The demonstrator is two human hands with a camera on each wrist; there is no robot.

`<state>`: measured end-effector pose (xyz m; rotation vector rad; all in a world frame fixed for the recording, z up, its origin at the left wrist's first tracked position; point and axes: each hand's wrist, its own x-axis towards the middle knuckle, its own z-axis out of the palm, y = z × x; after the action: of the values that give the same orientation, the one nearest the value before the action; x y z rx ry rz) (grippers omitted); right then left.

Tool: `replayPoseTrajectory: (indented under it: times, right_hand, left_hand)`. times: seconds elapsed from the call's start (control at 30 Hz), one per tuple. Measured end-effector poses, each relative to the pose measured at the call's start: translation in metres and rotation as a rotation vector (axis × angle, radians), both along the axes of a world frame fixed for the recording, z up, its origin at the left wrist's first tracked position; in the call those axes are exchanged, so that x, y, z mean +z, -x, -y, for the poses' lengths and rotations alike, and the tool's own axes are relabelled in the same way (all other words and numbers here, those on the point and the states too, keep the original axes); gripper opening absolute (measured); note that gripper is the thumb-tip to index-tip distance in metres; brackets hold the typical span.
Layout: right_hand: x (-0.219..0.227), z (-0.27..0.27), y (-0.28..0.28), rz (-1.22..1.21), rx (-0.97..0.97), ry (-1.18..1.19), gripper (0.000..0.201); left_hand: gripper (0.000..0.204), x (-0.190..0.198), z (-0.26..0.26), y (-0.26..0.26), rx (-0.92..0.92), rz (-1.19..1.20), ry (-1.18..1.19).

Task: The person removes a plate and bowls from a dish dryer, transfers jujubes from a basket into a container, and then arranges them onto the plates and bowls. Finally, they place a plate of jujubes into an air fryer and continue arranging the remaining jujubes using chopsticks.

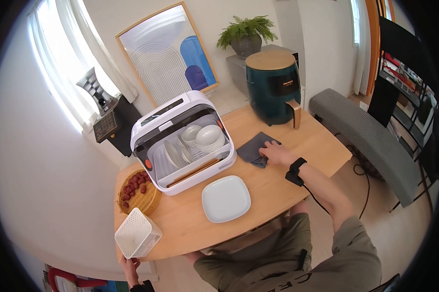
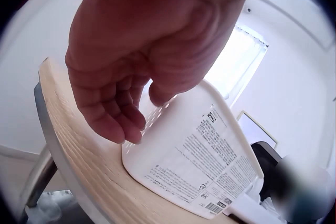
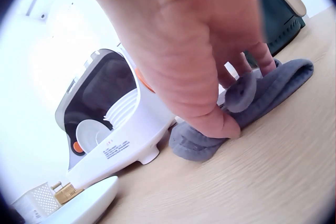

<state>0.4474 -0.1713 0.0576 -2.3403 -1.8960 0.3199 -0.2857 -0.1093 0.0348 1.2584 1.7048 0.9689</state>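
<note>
My right hand (image 1: 278, 155) is on a dark grey cloth (image 1: 252, 150) at the right side of the wooden table. In the right wrist view the thumb and fingers pinch a raised fold of that cloth (image 3: 275, 90), which lies partly bunched on the tabletop. My left hand (image 1: 130, 268) hangs by the table's near left corner, just beside a white perforated basket (image 1: 140, 238). Seen from the left wrist, its fingers (image 2: 113, 111) are loosely curled with nothing between them, close to the basket's labelled side (image 2: 194, 155).
A white dish dryer (image 1: 200, 180) with bowls, plates and chopsticks stands mid-table. In front lies a pale square plate (image 1: 226, 199). A wicker tray (image 1: 149, 202) of red dates (image 1: 136, 182) is at the left. Behind the cloth stands a green air fryer (image 1: 263, 92).
</note>
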Motion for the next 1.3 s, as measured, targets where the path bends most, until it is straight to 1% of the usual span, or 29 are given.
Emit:
replayPoseTrajectory:
  times: [0.03, 0.1, 0.13, 0.17, 0.2, 0.23, 0.3, 0.33, 0.4, 0.43, 0.5, 0.6, 0.63, 0.7, 0.73, 0.8, 0.83, 0.9, 0.97, 1.03, 1.1, 1.17, 1.2, 1.23, 1.27, 1.3]
  right_hand:
    - [0.001, 0.009, 0.002, 0.000, -0.007, 0.001, 0.029]
    - [0.006, 0.029, 0.008, 0.021, 0.024, 0.010, 0.033]
    - [0.007, 0.039, 0.011, 0.020, 0.050, 0.009, 0.036]
    - [0.009, 0.048, 0.015, 0.016, 0.044, 0.008, 0.036]
    - [0.011, 0.057, 0.021, 0.021, 0.077, 0.011, 0.038]
    - [0.014, 0.065, 0.027, 0.026, 0.111, 0.016, 0.039]
    - [0.014, 0.079, 0.040, 0.044, 0.133, -0.006, 0.039]
    - [0.013, 0.083, 0.045, 0.031, 0.168, -0.022, 0.039]
    - [0.016, 0.093, 0.051, 0.010, 0.246, -0.060, 0.036]
    - [0.015, 0.096, 0.053, 0.006, 0.245, -0.061, 0.036]
    - [0.012, 0.098, 0.055, 0.018, 0.214, -0.035, 0.036]
    - [0.023, 0.106, 0.060, -0.026, 0.189, 0.003, 0.034]
    - [0.019, 0.106, 0.056, -0.029, 0.187, 0.003, 0.034]
    - [0.011, 0.107, 0.044, -0.260, 0.345, -0.109, 0.029]
    - [0.015, 0.106, 0.042, -0.262, 0.344, -0.108, 0.029]
    - [0.031, 0.104, 0.043, -0.708, 0.199, -0.416, 0.027]
    - [0.042, 0.102, 0.044, -0.707, 0.198, -0.414, 0.027]
    - [0.069, 0.099, 0.056, -1.115, -0.014, -0.307, 0.034]
    - [0.098, 0.100, 0.073, -1.116, 0.013, -0.279, 0.037]
    - [0.119, 0.100, 0.088, -1.116, 0.035, -0.256, 0.040]
    - [0.134, 0.101, 0.095, -1.078, 0.083, -0.214, 0.036]
    - [0.132, 0.103, 0.092, -1.088, 0.073, -0.216, 0.036]
    - [0.130, 0.104, 0.090, -1.105, 0.065, -0.217, 0.037]
    - [0.128, 0.108, 0.086, -1.091, 0.065, -0.214, 0.037]
    - [0.126, 0.113, 0.081, -1.065, 0.026, -0.296, 0.036]
    - [0.124, 0.119, 0.077, -1.036, -0.011, -0.377, 0.036]
  left_hand:
    - [0.037, 0.007, 0.004, -0.013, -0.007, 0.000, 0.001]
    - [0.048, 0.023, 0.007, -0.036, 0.130, 0.225, -0.016]
    - [0.048, 0.023, 0.006, -0.036, 0.124, 0.222, -0.017]
    - [0.052, 0.022, 0.006, -0.034, 0.097, 0.220, -0.025]
    - [0.056, 0.022, 0.005, -0.034, 0.071, 0.220, -0.032]
    - [0.056, 0.025, 0.004, -0.039, 0.066, 0.219, -0.033]
    - [0.047, 0.033, 0.005, -0.051, 0.163, 0.222, -0.069]
    - [0.047, 0.032, 0.002, -0.048, 0.161, 0.221, -0.068]
    - [0.036, 0.025, -0.006, -0.036, 0.054, 0.063, -0.081]
    - [0.036, 0.025, -0.007, -0.035, 0.053, 0.059, -0.081]
    - [0.028, 0.025, -0.010, -0.034, 0.054, 0.073, -0.183]
    - [0.028, 0.025, -0.015, -0.022, 0.022, 0.057, -0.253]
    - [0.028, 0.031, -0.013, -0.025, 0.020, 0.054, -0.252]
    - [0.028, 0.045, -0.005, -0.029, -0.025, 0.082, -0.367]
    - [0.028, 0.057, 0.003, -0.036, -0.026, 0.080, -0.365]
    - [0.032, 0.089, 0.017, -0.065, -0.028, 0.146, -0.397]
    - [0.032, 0.102, 0.020, -0.083, -0.028, 0.147, -0.394]
    - [0.035, 0.127, 0.027, -0.125, -0.246, 0.163, -0.549]
    - [0.036, 0.150, 0.036, -0.171, -0.318, 0.088, -0.429]
    - [0.037, 0.157, 0.035, -0.219, -0.487, 0.081, -0.399]
    - [0.037, 0.161, 0.033, -0.272, -0.595, 0.098, -0.399]
    - [0.036, 0.158, 0.021, -0.309, -0.739, 0.086, -0.371]
    - [0.036, 0.153, 0.013, -0.326, -0.738, 0.098, -0.375]
    - [0.036, 0.146, 0.005, -0.341, -0.799, 0.138, -0.380]
    - [0.035, 0.143, -0.001, -0.355, -0.860, 0.180, -0.385]
    - [0.035, 0.142, -0.003, -0.367, -0.854, 0.196, -0.388]
